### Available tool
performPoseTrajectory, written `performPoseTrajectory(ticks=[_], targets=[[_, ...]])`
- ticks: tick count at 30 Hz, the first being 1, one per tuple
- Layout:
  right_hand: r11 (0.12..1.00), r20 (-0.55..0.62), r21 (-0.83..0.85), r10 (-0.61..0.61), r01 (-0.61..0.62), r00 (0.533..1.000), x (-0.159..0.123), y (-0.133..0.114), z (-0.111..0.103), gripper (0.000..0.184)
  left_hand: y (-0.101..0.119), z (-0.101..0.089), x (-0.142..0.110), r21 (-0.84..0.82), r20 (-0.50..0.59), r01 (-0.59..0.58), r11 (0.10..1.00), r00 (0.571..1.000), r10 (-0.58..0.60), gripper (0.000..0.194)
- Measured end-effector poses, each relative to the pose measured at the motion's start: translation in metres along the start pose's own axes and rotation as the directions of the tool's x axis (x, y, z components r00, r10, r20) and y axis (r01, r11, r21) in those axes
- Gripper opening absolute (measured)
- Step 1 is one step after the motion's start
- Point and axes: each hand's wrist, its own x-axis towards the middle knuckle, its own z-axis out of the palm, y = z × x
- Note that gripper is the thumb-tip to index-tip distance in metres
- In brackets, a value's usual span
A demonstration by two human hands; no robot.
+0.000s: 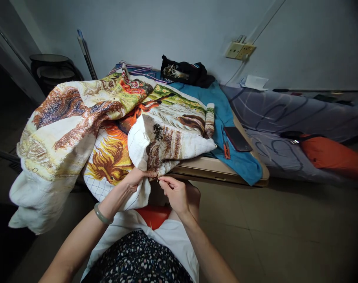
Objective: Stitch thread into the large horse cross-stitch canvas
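A large cross-stitch cloth [114, 153] with a stitched horse's head lies bunched over the table and hangs down at the left. My left hand [136, 179] grips a folded edge of it, thumb on top and fingers behind the fabric. Close beside that edge, my right hand [174, 192] is closed in a pinch between thumb and forefinger. Something thin shows at the pinched fingertips, too small to make out for certain. The turned-over part of the cloth shows brown and white stitching with loose dark threads. Its far right end is rolled up.
On the blue table cover [243, 165] lie a phone [237, 138] and orange-handled snips [226, 149]. A black bag [186, 72] and hangers [137, 69] are at the back. Stools [53, 67] stand left; an orange bag [332, 153] lies right.
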Motion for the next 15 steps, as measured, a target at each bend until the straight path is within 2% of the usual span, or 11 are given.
performPoseTrajectory(ticks=[9,15], targets=[[1.0,-0.005,0.006,-0.006,0.006,1.0,0.0,-0.003,0.0044,0.021,-0.0005,-0.0017,0.0008,-0.013,0.044,0.126,0.992,0.991,-0.126,0.049],[0.998,-0.029,0.05,0.026,-0.025,0.999,-0.0004,-0.004,0.0086,0.022,0.0047,0.0037,-0.0017,0.001,0.029,0.119,0.993,0.992,-0.119,0.038]])
